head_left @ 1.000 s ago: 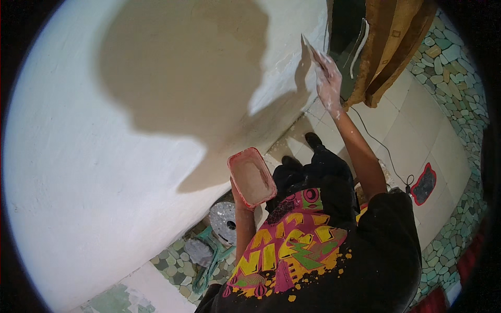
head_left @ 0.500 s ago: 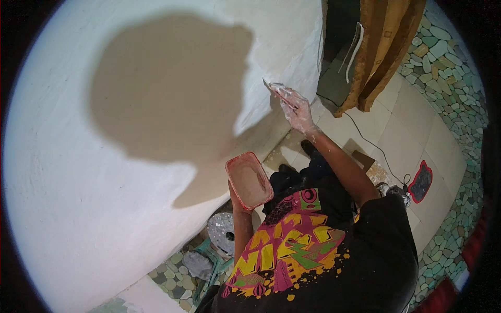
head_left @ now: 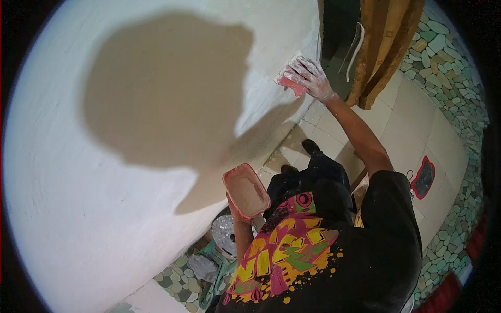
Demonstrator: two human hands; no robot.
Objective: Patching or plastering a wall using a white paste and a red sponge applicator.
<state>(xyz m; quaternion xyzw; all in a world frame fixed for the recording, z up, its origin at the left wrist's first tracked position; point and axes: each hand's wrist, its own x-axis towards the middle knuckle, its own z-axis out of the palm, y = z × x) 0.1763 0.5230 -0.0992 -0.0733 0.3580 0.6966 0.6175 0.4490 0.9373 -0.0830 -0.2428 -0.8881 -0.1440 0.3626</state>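
My left hand (head_left: 235,209) grips a red rectangular tub (head_left: 246,191) holding pale, pinkish-beige paste. My white-smeared right hand (head_left: 311,80) grips a flat spreader (head_left: 292,86) with a pink body and pale edge, pressed against the white wall (head_left: 104,224) near its right edge. A large shadow falls on the wall around and left of the tool.
A brown draped cloth (head_left: 389,36) hangs beside a dark opening. Below are beige floor tiles (head_left: 407,120), pebbled stone borders (head_left: 438,57), a red-rimmed dark mat (head_left: 424,177) with a cord beside it, a speckled round object (head_left: 223,235) and a grey lump (head_left: 202,267) among green material.
My right hand moved down-left along the wall, then back up-right, and the spreader now shows its flat face. My left hand and the tub have shifted slightly down and left.
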